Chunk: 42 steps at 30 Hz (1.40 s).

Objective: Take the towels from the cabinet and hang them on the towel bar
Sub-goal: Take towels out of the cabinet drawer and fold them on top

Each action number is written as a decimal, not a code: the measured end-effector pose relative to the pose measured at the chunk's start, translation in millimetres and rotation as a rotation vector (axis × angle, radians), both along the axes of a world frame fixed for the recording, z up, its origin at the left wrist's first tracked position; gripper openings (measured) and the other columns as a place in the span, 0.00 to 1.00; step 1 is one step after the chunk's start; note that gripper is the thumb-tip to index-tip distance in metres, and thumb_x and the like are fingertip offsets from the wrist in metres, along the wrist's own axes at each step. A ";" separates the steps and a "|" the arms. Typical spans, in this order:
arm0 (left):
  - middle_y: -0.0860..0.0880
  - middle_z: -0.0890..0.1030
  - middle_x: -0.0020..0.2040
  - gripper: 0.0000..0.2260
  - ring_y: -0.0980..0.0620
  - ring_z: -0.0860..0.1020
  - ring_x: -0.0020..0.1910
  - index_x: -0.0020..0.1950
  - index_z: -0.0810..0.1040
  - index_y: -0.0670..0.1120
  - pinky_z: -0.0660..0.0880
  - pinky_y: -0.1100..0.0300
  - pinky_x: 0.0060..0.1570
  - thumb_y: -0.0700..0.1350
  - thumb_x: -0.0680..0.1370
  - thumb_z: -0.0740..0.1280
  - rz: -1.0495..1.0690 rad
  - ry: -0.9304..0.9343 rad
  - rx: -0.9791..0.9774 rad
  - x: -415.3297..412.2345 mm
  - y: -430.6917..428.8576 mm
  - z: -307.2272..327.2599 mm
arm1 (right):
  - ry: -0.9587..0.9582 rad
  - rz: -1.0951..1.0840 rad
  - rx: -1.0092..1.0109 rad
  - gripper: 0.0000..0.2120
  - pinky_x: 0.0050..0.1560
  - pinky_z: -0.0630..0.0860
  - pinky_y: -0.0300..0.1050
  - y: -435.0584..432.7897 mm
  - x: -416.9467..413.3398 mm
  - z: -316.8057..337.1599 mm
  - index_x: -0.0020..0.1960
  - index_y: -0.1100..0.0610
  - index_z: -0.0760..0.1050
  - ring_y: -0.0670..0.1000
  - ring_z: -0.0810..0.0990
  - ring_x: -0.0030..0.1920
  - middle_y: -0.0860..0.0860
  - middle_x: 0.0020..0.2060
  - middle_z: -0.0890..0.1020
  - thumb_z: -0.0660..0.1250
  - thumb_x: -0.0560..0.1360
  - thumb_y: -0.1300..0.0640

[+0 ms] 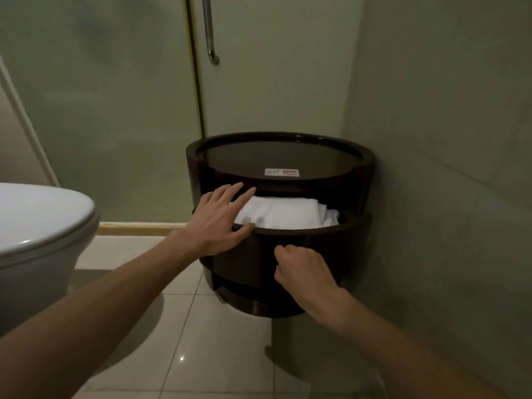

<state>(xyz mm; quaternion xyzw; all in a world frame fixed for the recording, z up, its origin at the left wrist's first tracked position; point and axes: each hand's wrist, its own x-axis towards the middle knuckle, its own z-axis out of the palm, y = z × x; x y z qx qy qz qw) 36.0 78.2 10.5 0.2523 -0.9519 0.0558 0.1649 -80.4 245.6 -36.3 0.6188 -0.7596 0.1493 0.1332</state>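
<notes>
White towels (283, 213) lie folded in the open drawer (316, 240), middle of the frame; left hand (214, 223) spreads flat over its rim; right hand (302, 269) curls at the drawer front, grip unclear; best to scoop under the whole stack.

Setting: bathroom, dim light. Evidence: white toilet (43, 223) at left, lid down. Frosted glass door (115, 96) behind, with a vertical metal handle (208, 30). Glossy pale tiled floor (218, 355); large-tile wall (446, 110) at right. Round dark cabinet (354, 234) in the corner holds folded white towels (282, 214). A small sticker (281, 172) on its top appears to read "WiFi", text blurred.
</notes>
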 end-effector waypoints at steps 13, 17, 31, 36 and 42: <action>0.50 0.53 0.78 0.32 0.48 0.51 0.76 0.77 0.46 0.59 0.50 0.48 0.73 0.66 0.74 0.47 -0.090 -0.018 0.004 -0.9 11.8 -6.3 | -0.014 0.059 0.012 0.06 0.47 0.78 0.44 15.8 5.2 8.0 0.51 0.53 0.71 0.49 0.79 0.43 0.50 0.44 0.79 0.58 0.80 0.53; 0.50 0.54 0.78 0.31 0.49 0.53 0.76 0.77 0.50 0.58 0.52 0.48 0.72 0.65 0.75 0.48 -0.074 -0.014 0.040 -6.1 7.0 -0.8 | 0.009 0.099 -0.044 0.13 0.39 0.74 0.40 15.7 4.6 27.7 0.48 0.52 0.73 0.46 0.75 0.35 0.49 0.38 0.79 0.55 0.80 0.45; 0.50 0.59 0.76 0.26 0.45 0.57 0.74 0.74 0.59 0.60 0.55 0.42 0.71 0.62 0.77 0.59 0.118 -0.194 0.355 -40.4 -31.1 21.4 | -0.151 0.091 0.241 0.20 0.61 0.74 0.50 -65.1 -77.8 77.1 0.66 0.47 0.73 0.50 0.75 0.61 0.48 0.61 0.77 0.68 0.75 0.48; 0.52 0.59 0.76 0.28 0.47 0.56 0.75 0.72 0.64 0.62 0.56 0.44 0.71 0.66 0.73 0.62 0.053 -0.380 0.318 -50.6 -30.4 23.5 | -0.135 0.135 0.464 0.26 0.65 0.69 0.50 -74.7 -91.0 69.9 0.69 0.46 0.70 0.51 0.69 0.66 0.48 0.67 0.71 0.70 0.72 0.43; 0.52 0.65 0.72 0.31 0.46 0.64 0.70 0.70 0.65 0.63 0.63 0.43 0.68 0.64 0.69 0.67 0.015 -0.432 0.395 -63.5 -36.0 21.8 | -0.069 0.147 0.584 0.30 0.68 0.67 0.53 -82.1 -98.9 65.6 0.72 0.44 0.63 0.52 0.66 0.70 0.47 0.71 0.67 0.69 0.73 0.49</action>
